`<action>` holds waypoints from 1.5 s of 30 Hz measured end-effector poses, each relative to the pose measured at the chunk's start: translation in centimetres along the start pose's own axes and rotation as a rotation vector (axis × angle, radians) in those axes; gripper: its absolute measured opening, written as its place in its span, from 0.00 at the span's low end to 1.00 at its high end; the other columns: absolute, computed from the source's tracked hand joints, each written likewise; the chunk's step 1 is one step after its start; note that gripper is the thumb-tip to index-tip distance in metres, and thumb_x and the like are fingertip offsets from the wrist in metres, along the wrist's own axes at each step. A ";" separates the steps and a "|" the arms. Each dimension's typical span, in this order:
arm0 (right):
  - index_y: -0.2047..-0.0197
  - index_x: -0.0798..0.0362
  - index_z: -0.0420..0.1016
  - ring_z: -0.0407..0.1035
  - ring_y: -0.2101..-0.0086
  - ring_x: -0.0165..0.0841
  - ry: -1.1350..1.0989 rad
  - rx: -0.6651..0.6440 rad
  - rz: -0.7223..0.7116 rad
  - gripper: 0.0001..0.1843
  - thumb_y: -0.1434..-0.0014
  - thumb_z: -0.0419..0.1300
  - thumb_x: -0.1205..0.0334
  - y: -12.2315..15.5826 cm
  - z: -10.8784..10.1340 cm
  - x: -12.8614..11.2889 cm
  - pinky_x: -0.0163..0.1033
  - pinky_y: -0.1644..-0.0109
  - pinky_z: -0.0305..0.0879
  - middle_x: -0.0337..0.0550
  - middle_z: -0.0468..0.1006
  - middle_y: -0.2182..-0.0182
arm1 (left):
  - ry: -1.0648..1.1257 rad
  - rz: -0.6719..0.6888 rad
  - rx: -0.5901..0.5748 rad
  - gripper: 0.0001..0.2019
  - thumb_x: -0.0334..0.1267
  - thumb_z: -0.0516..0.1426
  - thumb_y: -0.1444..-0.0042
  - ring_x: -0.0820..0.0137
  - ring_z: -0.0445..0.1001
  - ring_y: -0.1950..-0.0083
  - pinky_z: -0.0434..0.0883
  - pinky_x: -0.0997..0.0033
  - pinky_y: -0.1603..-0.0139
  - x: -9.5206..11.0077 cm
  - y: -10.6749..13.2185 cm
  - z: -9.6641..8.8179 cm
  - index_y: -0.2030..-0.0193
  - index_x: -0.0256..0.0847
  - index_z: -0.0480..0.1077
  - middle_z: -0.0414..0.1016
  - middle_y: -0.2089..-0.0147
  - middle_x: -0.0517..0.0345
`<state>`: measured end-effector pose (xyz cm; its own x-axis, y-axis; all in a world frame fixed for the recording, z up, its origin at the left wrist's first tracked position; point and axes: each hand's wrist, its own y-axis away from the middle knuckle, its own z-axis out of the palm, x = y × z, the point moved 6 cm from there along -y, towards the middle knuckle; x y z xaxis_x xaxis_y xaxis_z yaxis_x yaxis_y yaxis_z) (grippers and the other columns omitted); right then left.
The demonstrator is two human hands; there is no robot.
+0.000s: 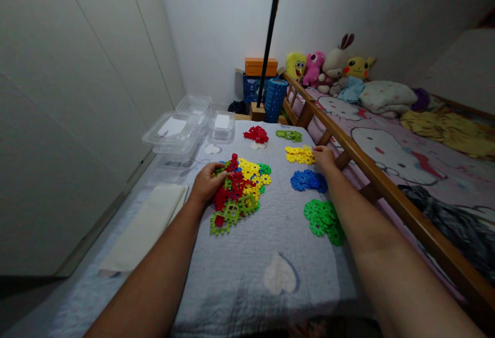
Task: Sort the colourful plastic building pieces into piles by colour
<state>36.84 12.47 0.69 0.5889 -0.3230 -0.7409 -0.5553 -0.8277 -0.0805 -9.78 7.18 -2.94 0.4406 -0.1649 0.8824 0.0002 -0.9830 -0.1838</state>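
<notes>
My left hand (207, 182) rests at the left side of a mixed pile, its thumb and fingers closed around light-green interlocking pieces (218, 172). The pile holds red pieces (236, 183), yellow flower-shaped discs (251, 170), green discs (264, 169) and light-green square frames (232, 213). Over on the right, my right hand (324, 156) pinches at the edge of a separate group of yellow flower-shaped discs (297, 155); its fingertips are partly hidden. Nearer me lie blue discs (308, 180) and green discs (324, 219). Farther back are red pieces (256, 134) and light-green pieces (289, 135).
Clear plastic containers (172, 129) stand at the back left, with a folded cream cloth (149, 224) in front. A wooden bed rail (359, 173) runs along the right side. Behind the table rise a black pole (269, 38) and a blue foam roller (276, 100).
</notes>
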 end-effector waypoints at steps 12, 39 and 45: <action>0.64 0.54 0.78 0.71 0.66 0.31 0.450 -0.671 -0.623 0.03 0.44 0.65 0.67 13.8 8.0 -10.6 0.33 0.64 0.58 0.41 0.81 0.66 | 0.011 0.005 0.001 0.21 0.51 0.60 0.49 0.59 0.76 0.53 0.73 0.58 0.48 -0.2 0.0 0.1 0.52 0.40 0.77 0.80 0.55 0.51; 0.67 0.53 0.70 0.66 0.79 0.27 -0.184 -0.333 -0.054 0.08 0.51 0.63 0.73 6.6 3.2 -5.1 0.29 0.77 0.56 0.33 0.72 0.78 | 0.000 0.009 0.007 0.20 0.50 0.60 0.49 0.59 0.76 0.55 0.73 0.58 0.48 -0.1 -0.1 0.0 0.53 0.41 0.77 0.80 0.56 0.52; 0.68 0.53 0.70 0.64 0.81 0.28 -0.192 0.034 0.136 0.08 0.52 0.62 0.73 2.1 0.5 -2.0 0.30 0.78 0.58 0.33 0.67 0.82 | 0.020 0.001 -0.004 0.20 0.50 0.60 0.48 0.59 0.77 0.55 0.74 0.59 0.50 -0.2 0.0 0.1 0.53 0.41 0.77 0.80 0.57 0.52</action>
<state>34.23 11.58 1.68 0.3867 -0.3346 -0.8594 -0.6430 -0.7658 0.0088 -9.80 7.25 -3.18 0.4226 -0.1675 0.8907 -0.0043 -0.9831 -0.1829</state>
